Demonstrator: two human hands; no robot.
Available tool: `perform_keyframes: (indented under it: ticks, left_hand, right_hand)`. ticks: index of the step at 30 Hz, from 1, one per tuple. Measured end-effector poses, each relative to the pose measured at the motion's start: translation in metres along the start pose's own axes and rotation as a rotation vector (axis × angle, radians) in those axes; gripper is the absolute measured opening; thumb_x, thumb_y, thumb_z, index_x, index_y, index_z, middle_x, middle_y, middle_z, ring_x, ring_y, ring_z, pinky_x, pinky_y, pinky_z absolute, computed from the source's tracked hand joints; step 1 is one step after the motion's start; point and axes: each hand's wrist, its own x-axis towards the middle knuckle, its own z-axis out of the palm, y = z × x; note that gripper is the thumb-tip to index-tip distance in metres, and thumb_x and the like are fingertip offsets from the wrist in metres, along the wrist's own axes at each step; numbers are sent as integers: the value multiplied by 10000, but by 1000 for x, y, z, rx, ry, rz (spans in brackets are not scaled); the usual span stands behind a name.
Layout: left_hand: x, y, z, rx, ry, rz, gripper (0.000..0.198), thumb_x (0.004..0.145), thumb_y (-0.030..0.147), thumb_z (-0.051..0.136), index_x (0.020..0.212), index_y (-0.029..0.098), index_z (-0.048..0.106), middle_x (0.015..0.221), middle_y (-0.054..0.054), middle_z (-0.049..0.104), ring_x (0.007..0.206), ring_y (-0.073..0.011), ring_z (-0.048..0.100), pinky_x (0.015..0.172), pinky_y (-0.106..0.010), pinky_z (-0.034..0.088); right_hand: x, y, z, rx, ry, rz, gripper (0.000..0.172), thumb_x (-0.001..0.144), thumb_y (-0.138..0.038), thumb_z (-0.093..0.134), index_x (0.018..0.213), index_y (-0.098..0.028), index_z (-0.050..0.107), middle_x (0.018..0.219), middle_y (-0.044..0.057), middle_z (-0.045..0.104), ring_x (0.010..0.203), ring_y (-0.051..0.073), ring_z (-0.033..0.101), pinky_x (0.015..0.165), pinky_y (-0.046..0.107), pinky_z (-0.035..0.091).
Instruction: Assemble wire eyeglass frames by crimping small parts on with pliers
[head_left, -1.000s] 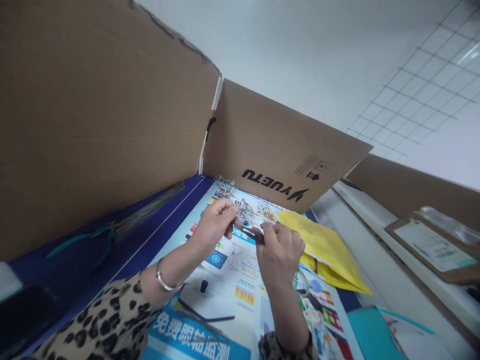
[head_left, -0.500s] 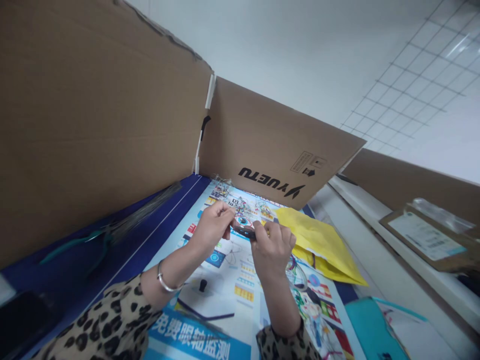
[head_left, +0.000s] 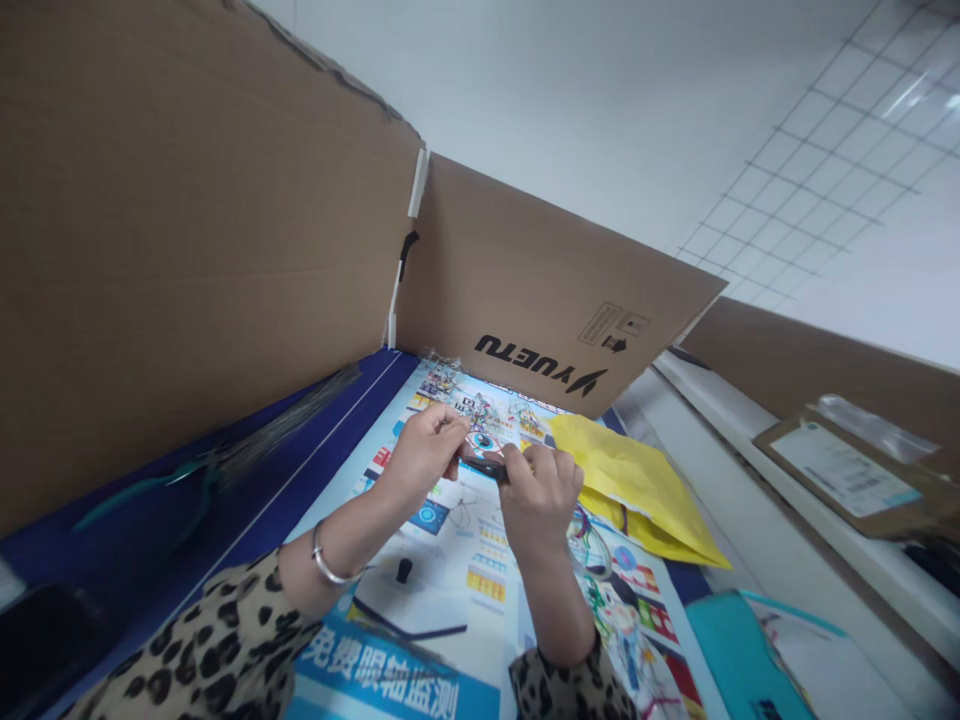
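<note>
My left hand (head_left: 431,447), with a silver bangle on its wrist, is closed in a pinch over the printed sheet (head_left: 491,620). What its fingertips hold, if anything, is too small to make out. My right hand (head_left: 538,495) is wrapped round a short, dark, narrow object (head_left: 486,466) whose tip reaches towards the left fingertips; its kind is unclear. Just beyond both hands lie tangled thin coloured strands (head_left: 480,412). More looped strands (head_left: 592,548) rest to the right of my right wrist.
Cardboard panels (head_left: 555,270) stand behind and to the left. A yellow envelope (head_left: 637,485) lies at right, with a teal pouch (head_left: 742,650) nearer. At left are a teal-handled tool (head_left: 142,485) and a bundle of thin wires (head_left: 292,425). A packaged parcel (head_left: 840,470) sits on the right ledge.
The dark object between my hands has tilted, showing a narrower profile. My right hand has shifted slightly left; my left hand stays nearly in place.
</note>
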Motion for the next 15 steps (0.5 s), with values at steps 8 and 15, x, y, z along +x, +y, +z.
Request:
perform_keyframes:
  ticks: [8,15]
  left_hand:
    - [0,1,0,49,21,-1,187,758,272,503,609,169,455,493,46,527,324,-47,413,316,-153,262]
    - [1,-3,0,24,22,3,186,753,281,515,616,172,450,489,53,508,328,-49,410,321,-158,275]
  right_hand:
    - [-2,-1,2,-35,23,12,122,838,-315,553,843,-244,652,712,29,528,737,177,382,683,341,250]
    - [-3,-1,4,-23,8,18,146,841,-342,549,820,-238,649,701,30,507,739,177,375,679,338,249]
